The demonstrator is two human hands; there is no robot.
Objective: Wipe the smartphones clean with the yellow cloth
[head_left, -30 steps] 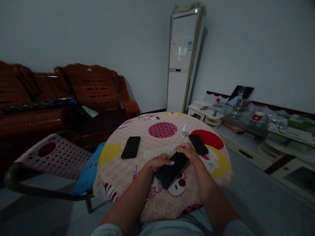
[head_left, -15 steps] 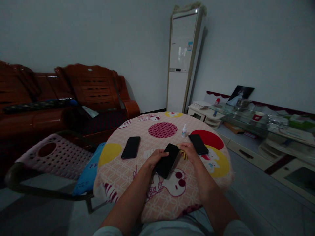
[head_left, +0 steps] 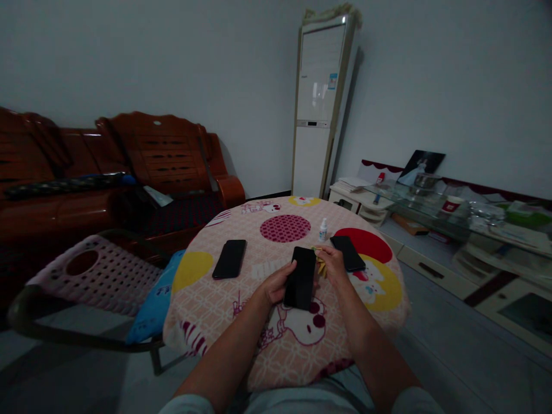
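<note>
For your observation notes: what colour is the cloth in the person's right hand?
Yellow: the cloth in the right hand shows in the head view.

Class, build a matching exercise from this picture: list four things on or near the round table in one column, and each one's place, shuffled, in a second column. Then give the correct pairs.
Things
1. phone in hand
2. far-left phone
3. small white bottle
4. yellow cloth

Places
A. standing upright near the table's far edge
B. lying alone beside the yellow patch on the tablecloth
C. gripped at its edge by the left hand
D. under the fingers of the right hand

Pairs: 1-C, 2-B, 3-A, 4-D
</note>
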